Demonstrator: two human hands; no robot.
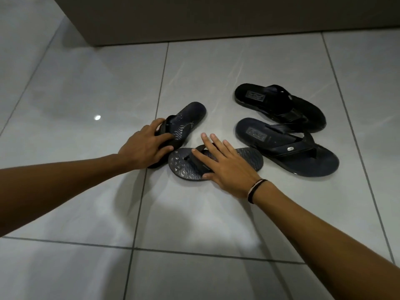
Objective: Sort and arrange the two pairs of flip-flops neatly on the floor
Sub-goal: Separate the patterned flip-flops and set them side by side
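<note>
Head view: left hand [145, 146] grasps strap of patterned flip-flop [186, 120]; right hand [225, 165], fingers spread, rests unclenched on 2nd patterned flip-flop [184, 167]; plain pair [287, 131] lies nearby on tiled floor [86, 83].

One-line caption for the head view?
Left hand grips one patterned flip-flop; right hand rests open on its mate.

Patterned flip-flops [190, 124]: dark navy, grey wave print. Plain flip-flops [281, 105]: black, navy. Floor [86, 83]: glossy pale grey tiles.
</note>
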